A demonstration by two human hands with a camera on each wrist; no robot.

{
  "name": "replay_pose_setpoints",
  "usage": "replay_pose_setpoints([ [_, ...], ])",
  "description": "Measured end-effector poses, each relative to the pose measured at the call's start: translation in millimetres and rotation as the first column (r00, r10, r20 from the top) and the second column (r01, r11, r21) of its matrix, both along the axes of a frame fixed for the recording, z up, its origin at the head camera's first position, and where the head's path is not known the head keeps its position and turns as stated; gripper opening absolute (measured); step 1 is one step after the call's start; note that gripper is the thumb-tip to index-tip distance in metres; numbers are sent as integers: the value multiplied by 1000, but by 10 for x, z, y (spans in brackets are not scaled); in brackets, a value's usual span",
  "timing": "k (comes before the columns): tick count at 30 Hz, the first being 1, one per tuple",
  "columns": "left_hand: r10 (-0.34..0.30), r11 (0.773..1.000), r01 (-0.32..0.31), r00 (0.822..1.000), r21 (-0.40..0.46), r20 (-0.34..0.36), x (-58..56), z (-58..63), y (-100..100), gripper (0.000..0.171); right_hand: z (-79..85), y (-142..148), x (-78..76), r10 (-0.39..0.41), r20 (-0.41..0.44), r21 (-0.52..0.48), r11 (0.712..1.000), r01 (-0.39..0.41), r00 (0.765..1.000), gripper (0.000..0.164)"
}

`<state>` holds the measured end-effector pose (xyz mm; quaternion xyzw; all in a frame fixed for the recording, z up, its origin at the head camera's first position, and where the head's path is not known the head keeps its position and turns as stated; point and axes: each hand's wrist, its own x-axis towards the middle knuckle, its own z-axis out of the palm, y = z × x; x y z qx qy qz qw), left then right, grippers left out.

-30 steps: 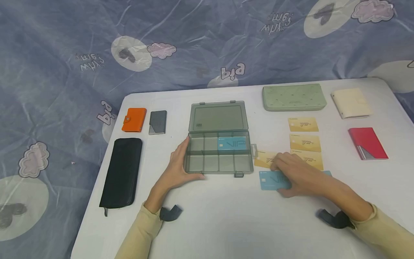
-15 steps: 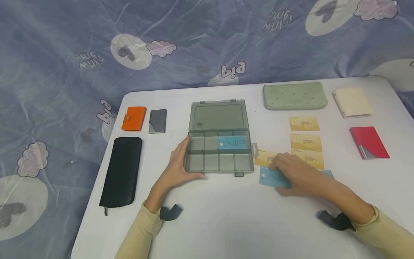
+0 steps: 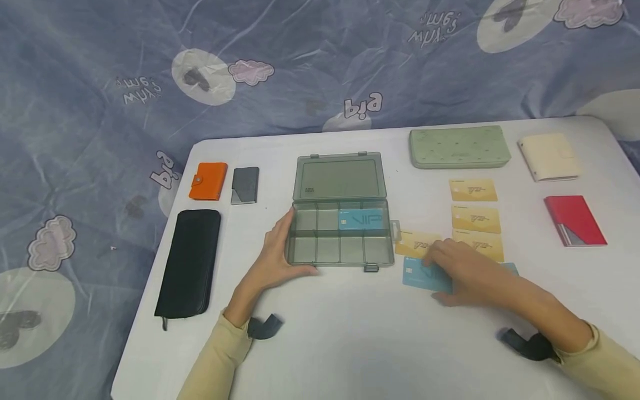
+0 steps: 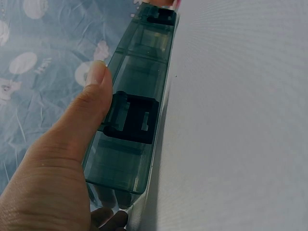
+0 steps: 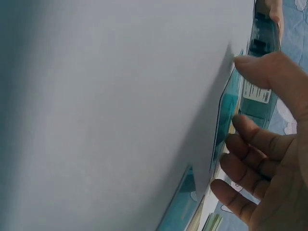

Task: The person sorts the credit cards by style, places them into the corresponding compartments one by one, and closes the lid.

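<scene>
Fingers [image 5: 255, 134] of the right hand [image 3: 467, 273] curve over a blue card [image 3: 416, 273], grip unclear, well inside the right edge of the table [image 3: 380, 333]; a loose hold could let it slip. Left hand [image 3: 274, 260], outspread, touches the box [image 3: 327, 250].

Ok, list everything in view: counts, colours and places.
Box: one, green, centre, open
Blue cards: three, one boxed, one gripped, one mostly hidden
Yellow cards: four, right of box
Long case: one, green, back right
Booklet: one, cream, back right
Card holder: one, red, far right
Wallet: one, orange, back left
Card case: one, grey, beside wallet
Pouch: one, black, left
Table: one, white, underneath
Cloth: one, blue, behind
Sleeves: two, beige, front
Curved pieces: two, black, by sleeves
Left fingers: on box's left
Right fingers: gripping blue card
</scene>
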<state>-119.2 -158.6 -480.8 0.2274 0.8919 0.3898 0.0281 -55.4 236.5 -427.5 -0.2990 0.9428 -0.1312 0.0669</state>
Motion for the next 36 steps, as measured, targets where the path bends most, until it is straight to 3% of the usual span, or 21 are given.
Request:
replay_pose_setpoints([
  [8,5,1000,-5,1000,-7,7,5,3,-4,130,-5,56,36,-26,-49,17,999,27,998,65],
  [13,14,1000,-14,1000,-8,9,8,13,-8,130,-14,89,39,24,-77,-13,1000,-25,997,64],
  [16,19,1000,-19,1000,-8,14,10,18,-11,130,-9,73,29,15,-88,-13,1000,-17,996,63],
  [27,18,1000,-18,1000,-2,12,0,-4,-28,130,18,-50,-35,-42,-6,28,999,42,999,57],
  [36,5,1000,-5,1000,-1,22,1,2,-1,130,22,-21,1,-80,54,39,996,78,995,58],
])
